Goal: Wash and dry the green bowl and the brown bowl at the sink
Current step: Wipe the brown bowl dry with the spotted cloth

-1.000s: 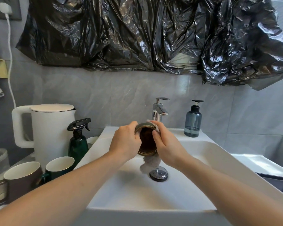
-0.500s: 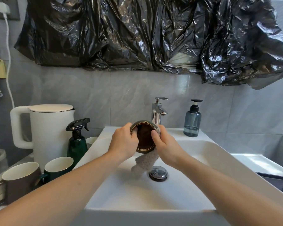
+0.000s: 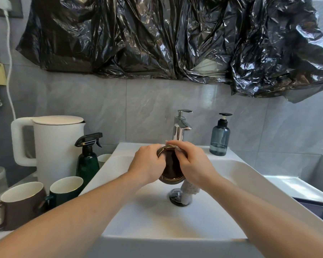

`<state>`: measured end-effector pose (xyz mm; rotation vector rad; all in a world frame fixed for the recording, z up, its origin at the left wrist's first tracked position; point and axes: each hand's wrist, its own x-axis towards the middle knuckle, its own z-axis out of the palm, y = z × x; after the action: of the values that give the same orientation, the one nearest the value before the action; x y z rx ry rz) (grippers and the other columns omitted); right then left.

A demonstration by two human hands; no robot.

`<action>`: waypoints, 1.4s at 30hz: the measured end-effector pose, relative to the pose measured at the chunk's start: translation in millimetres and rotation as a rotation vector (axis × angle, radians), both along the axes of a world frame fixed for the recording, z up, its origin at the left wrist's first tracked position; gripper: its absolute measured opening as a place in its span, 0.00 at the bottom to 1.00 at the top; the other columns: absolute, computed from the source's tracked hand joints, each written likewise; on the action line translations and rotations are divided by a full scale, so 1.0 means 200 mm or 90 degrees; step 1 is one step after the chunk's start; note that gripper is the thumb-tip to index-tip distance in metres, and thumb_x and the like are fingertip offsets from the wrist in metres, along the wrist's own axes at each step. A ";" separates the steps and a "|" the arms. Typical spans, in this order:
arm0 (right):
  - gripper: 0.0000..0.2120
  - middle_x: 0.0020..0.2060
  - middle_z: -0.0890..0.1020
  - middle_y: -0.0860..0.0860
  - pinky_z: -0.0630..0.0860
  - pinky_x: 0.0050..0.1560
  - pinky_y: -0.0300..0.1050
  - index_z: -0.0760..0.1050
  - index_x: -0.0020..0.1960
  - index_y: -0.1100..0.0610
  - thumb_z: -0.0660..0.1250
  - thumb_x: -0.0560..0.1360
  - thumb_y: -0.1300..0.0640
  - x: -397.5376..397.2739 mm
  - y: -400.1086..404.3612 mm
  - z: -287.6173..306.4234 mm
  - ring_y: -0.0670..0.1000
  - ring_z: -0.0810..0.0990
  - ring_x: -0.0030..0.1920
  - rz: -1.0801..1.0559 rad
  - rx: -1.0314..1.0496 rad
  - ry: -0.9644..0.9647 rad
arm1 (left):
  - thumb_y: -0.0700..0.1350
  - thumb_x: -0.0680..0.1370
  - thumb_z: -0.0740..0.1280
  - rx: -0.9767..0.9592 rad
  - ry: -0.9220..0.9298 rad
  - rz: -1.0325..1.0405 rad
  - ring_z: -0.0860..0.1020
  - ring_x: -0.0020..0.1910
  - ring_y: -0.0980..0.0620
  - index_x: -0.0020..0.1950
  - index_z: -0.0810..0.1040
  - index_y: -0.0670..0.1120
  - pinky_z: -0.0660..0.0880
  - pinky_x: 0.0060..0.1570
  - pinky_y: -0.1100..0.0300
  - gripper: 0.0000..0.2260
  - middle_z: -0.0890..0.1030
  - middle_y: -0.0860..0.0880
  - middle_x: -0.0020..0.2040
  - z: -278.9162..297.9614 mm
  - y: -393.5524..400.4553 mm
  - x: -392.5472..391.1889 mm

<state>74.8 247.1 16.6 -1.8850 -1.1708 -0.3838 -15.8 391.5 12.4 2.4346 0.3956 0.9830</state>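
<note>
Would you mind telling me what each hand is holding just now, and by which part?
The left hand grips the brown bowl by its left rim and side; the right hand presses a pale cloth against its right rim.

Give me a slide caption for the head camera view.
Left hand holds the brown bowl over the sink while right hand wipes it with a cloth.
</note>
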 end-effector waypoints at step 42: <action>0.14 0.44 0.82 0.51 0.78 0.58 0.56 0.70 0.51 0.49 0.56 0.83 0.40 -0.05 0.02 -0.02 0.53 0.81 0.48 0.115 0.014 0.235 | 0.46 0.86 0.61 -0.059 -0.147 0.054 0.79 0.44 0.42 0.50 0.79 0.49 0.78 0.43 0.50 0.09 0.82 0.48 0.42 0.04 0.02 -0.03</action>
<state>64.8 251.0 12.9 -1.7216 -1.0661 0.0512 -21.1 395.6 19.7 2.2061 0.4553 1.2391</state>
